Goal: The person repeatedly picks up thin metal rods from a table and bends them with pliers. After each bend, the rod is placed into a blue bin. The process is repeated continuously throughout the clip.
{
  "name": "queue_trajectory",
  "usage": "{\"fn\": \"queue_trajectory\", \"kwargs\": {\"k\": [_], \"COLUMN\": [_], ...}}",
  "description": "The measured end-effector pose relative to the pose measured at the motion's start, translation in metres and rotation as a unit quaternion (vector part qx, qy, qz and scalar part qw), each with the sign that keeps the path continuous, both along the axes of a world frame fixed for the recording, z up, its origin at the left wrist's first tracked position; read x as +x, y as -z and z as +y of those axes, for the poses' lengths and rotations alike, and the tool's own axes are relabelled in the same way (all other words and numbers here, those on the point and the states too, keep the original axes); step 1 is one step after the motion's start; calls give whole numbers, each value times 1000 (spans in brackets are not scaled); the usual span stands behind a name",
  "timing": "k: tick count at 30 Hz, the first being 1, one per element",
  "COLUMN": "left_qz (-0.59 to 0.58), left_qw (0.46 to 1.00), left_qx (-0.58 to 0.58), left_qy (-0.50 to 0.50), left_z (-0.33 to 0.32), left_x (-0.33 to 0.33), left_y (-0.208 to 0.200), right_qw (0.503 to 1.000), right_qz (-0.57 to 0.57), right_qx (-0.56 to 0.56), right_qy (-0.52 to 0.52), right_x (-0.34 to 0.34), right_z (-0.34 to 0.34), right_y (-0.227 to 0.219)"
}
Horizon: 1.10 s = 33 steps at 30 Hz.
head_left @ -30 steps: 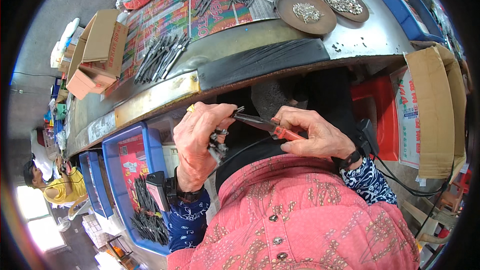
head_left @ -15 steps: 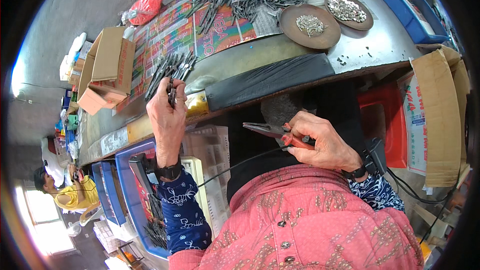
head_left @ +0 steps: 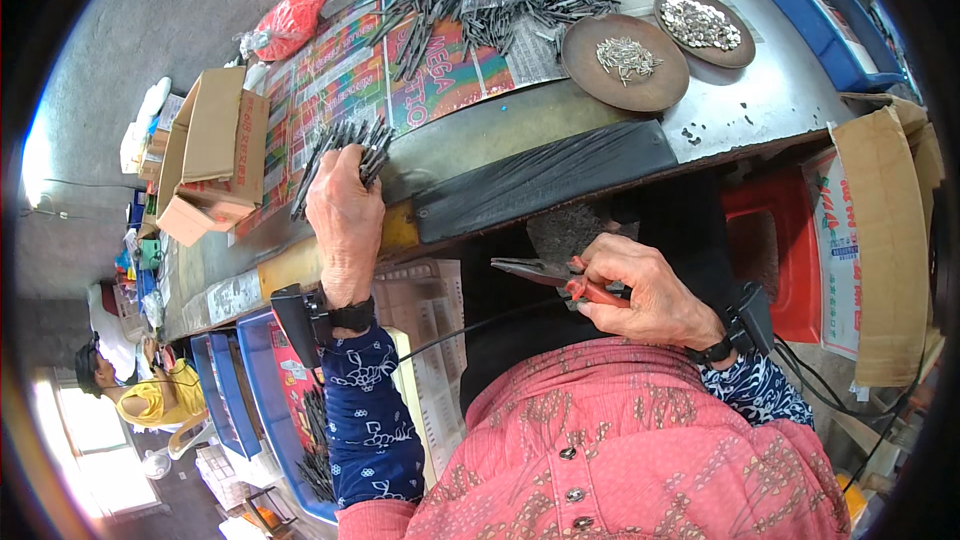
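Observation:
My left hand (head_left: 343, 202) reaches onto a bunch of thin black rods (head_left: 362, 138) at the near left of the table. Its fingers are curled down into the bunch and the tips are hidden, so how many rods they grip does not show. My right hand (head_left: 645, 290) is wrapped round the red handles of a pair of pliers (head_left: 545, 270), held in front of my lap below the table edge. The plier jaws point left, with nothing visible between them.
Two brown dishes hold small metal pins (head_left: 628, 58) and shiny silver pieces (head_left: 700, 22). More black rods (head_left: 430, 5) lie at the back near a red bag (head_left: 290, 20). Cardboard boxes (head_left: 215, 140) flank both sides. Blue bins stand lower left; a person in yellow (head_left: 165, 390) sits beyond.
My left hand, which held several short dark pieces up beside the bunch, has lowered onto the rods with its fingers in them. My right hand and the pliers stay almost still.

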<state>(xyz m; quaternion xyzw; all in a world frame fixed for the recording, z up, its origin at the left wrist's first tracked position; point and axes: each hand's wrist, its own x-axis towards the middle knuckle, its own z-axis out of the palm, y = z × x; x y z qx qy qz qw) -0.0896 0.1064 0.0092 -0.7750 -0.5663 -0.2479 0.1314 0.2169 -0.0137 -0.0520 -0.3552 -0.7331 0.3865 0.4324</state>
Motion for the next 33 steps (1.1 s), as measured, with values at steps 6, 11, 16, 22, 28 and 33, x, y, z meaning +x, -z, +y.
{"fn": "queue_trajectory", "kwargs": {"k": [6, 11, 16, 22, 28, 33], "left_qz": [21, -1, 26, 40, 49, 11], "left_qw": [999, 1000, 997, 995, 993, 998], "left_qx": [-22, -14, -10, -19, -31, -26], "left_qy": [-33, -21, -71, -93, -105, -61], "left_z": [-5, -4, -5, -6, -6, -8], "left_x": [6, 7, 11, 17, 20, 20], "left_y": [3, 4, 6, 2, 1, 2], "right_qw": [1000, 1000, 1000, 1000, 1000, 999], "right_qz": [6, 6, 14, 0, -5, -32], "right_qx": [1, -8, 6, 2, -4, -23], "right_qy": [-4, 5, 5, -3, -6, -9], "right_x": [-1, 0, 0, 1, 2, 3], "right_z": [1, 0, 0, -1, -3, -3], "right_y": [2, 1, 2, 2, 0, 0]}}
